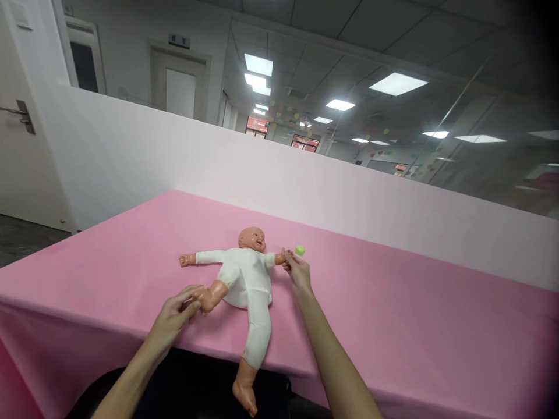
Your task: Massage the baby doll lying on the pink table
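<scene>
A baby doll [248, 273] with a white cloth body lies on its back on the pink-covered table [393, 308]. Its head points away from me, and one lower leg hangs over the near edge. My left hand [177, 311] is closed around the doll's foot on the left side, with that leg bent outward. With the fingers pinched, my right hand [298, 272] holds the doll's small hand on the right side. Just beyond my right fingers sits a small light-green round object [299, 250], whose kind I cannot make out.
A white low wall [279, 186] runs along the table's far side, with glass above it. To the left stands a door [30, 134] with a metal handle. The cloth hangs over the near edge, close to my lap.
</scene>
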The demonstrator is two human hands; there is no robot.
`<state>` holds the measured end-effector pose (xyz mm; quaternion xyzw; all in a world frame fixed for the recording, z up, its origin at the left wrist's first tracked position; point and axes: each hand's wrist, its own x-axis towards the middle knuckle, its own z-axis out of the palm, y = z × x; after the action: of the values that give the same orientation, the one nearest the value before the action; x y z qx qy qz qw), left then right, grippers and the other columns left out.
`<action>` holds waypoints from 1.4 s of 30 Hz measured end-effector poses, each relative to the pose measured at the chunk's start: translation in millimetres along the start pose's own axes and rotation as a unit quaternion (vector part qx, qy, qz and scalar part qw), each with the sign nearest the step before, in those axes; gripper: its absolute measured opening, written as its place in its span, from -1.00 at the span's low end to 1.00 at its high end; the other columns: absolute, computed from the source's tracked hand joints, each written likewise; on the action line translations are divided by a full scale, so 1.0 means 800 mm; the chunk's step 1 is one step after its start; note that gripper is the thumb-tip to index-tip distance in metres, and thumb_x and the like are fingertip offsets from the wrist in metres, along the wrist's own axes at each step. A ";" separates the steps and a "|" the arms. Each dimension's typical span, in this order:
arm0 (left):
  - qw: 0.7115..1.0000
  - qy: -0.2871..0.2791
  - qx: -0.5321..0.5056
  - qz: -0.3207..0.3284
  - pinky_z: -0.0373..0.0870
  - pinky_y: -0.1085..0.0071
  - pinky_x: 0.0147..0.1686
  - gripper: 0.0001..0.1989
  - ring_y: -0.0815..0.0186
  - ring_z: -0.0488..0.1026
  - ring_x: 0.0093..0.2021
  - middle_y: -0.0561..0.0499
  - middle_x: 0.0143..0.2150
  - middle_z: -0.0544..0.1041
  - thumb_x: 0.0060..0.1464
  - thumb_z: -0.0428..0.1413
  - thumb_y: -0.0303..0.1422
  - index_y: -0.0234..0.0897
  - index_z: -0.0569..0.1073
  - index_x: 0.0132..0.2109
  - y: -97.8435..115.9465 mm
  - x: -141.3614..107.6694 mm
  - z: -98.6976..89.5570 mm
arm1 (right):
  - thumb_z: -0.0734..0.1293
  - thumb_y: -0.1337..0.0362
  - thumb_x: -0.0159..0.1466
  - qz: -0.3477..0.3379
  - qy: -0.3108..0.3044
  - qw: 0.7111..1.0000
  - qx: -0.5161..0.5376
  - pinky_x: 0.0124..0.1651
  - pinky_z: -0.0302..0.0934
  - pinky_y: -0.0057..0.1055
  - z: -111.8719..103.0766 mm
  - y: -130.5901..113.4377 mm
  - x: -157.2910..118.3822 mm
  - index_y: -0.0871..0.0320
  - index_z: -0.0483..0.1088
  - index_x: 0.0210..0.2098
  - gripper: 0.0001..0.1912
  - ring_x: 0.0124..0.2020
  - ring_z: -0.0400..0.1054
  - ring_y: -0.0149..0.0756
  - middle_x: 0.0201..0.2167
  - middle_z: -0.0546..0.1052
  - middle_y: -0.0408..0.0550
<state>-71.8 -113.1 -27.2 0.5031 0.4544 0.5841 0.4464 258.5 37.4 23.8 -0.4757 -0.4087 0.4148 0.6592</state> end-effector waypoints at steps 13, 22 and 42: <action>0.996 -0.080 -0.019 0.027 0.44 0.38 -0.24 -0.53 0.22 0.52 -0.30 -0.14 -0.20 0.65 0.13 0.24 0.01 -0.33 0.64 -0.07 0.012 0.054 0.043 | 0.62 -0.06 -0.06 -0.006 -0.028 0.997 -0.065 -0.44 0.23 -0.44 0.019 0.011 -0.005 0.24 0.52 -0.53 -0.52 -0.56 0.26 -0.43 -0.63 0.43 -0.18; 0.995 0.037 0.077 -0.044 0.54 0.26 -0.01 -0.43 -0.03 0.58 0.02 -0.16 0.00 0.67 -0.05 0.31 0.12 -0.23 0.71 -0.07 -0.044 -0.076 -0.061 | 0.63 0.35 -0.01 0.108 0.199 0.973 0.049 -0.48 0.36 -0.55 -0.085 0.033 0.014 0.20 0.45 -0.49 -0.72 -0.59 0.30 -0.47 -0.59 0.46 -0.19; 0.996 -0.066 -0.035 0.055 0.50 0.32 -0.26 -0.56 0.30 0.50 -0.38 -0.18 -0.02 0.60 0.13 0.25 -0.04 -0.31 0.65 -0.03 0.014 0.042 0.074 | 0.68 -0.05 -0.17 0.048 -0.041 0.997 0.032 -0.50 0.21 -0.49 0.040 0.025 -0.024 0.23 0.51 -0.49 -0.48 -0.57 0.21 -0.48 -0.62 0.42 -0.21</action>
<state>-16.8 -77.4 -5.4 0.5487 0.3754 0.5888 0.4596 219.4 32.4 8.5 -0.4565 -0.3984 0.4781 0.6359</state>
